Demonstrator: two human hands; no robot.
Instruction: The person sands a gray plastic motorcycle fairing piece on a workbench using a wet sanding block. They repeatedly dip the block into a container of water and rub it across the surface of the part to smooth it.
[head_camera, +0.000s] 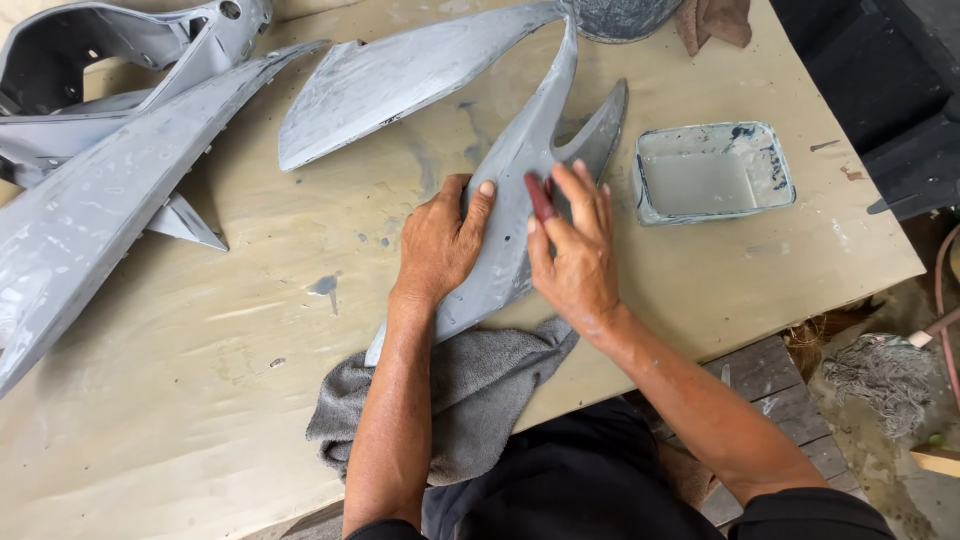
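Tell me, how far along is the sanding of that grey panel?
Underway. The panel already looks dull grey and smeared. The left hand pins it flat; the right hand presses a reddish pad at mid-length. A tray of cloudy water waits alongside. Other grey parts lie at the table's left; whether they are finished is unclear.

Both forearms are bare from the elbow down to the left hand (437, 245) and the right hand (575, 255), with no gloves, rings, watch or bands on either. The fingernails are short and pale. Black cloth covers the upper arms at the lower edge of the view, and the same black clothing shows over the lap between the two arms.
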